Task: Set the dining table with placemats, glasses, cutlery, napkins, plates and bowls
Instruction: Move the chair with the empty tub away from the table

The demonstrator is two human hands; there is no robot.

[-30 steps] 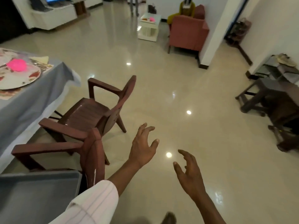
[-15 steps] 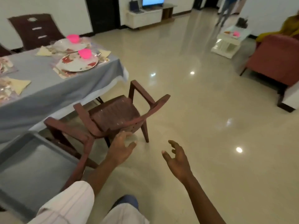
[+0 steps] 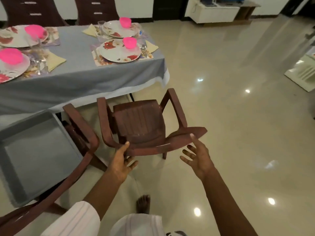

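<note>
The dining table under a grey-blue cloth carries several place settings. Each has a floral plate, a pink bowl, a placemat, a yellow napkin and cutlery. A glass stands at the far setting. A brown plastic chair faces the table. My left hand grips its back rail, thumb on top and fingers underneath. My right hand is spread, one fingertip touching the rail's right end.
A second brown chair at the left carries a grey tray. Dark high-backed chairs stand behind the table. A white TV unit is far back, a white side table at the right. Glossy floor spreads rightward.
The view has swung left to face the table. Both hands have moved forward to the brown chair's back; the left has taken hold of the rail, the right has reached it.
</note>
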